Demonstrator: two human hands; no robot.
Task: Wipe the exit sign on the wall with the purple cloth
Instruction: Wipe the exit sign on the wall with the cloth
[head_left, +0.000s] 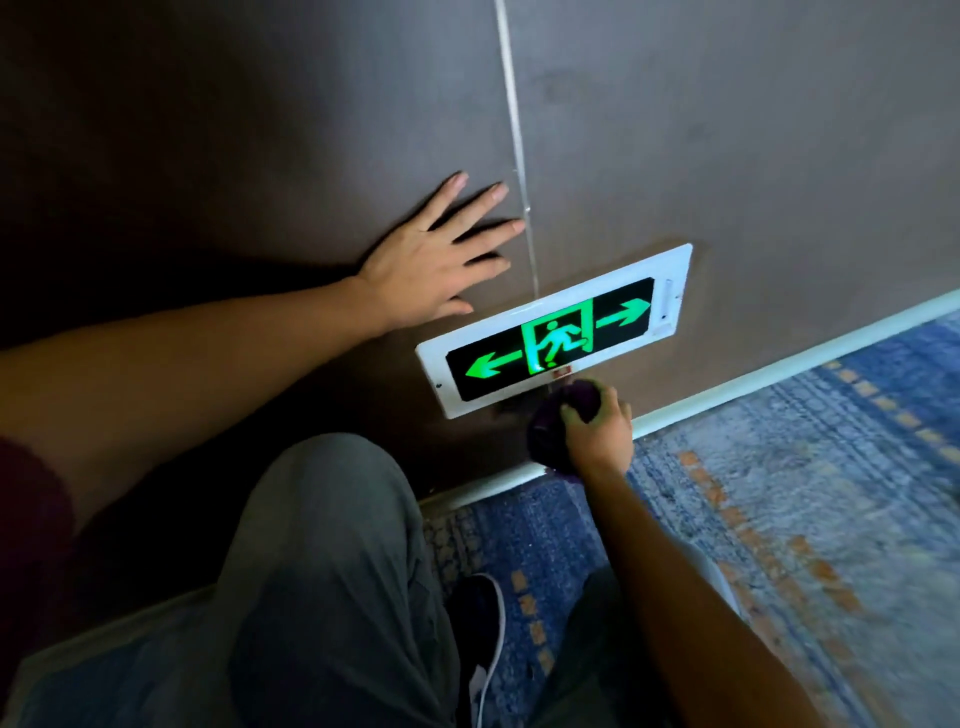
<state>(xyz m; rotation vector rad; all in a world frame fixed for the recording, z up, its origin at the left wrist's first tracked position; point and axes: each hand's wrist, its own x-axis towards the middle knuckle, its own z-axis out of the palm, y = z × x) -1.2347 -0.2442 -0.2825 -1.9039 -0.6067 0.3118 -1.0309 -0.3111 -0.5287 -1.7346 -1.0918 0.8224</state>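
The exit sign (623, 293) is a white-framed black panel low on the brown wall, lit with a green running figure and two green arrows. My right hand (600, 428) grips the bunched purple cloth (553, 423) just below the sign's lower edge, near its middle. The cloth touches or nearly touches the frame's bottom rim. My left hand (434, 262) lies flat on the wall with fingers spread, up and to the left of the sign, holding nothing.
A thin pale seam (514, 119) runs down the wall to the sign. A white skirting board (779, 369) meets blue patterned carpet (805, 493). My bent knee in grey trousers (332, 545) and a dark shoe (480, 618) are close to the wall.
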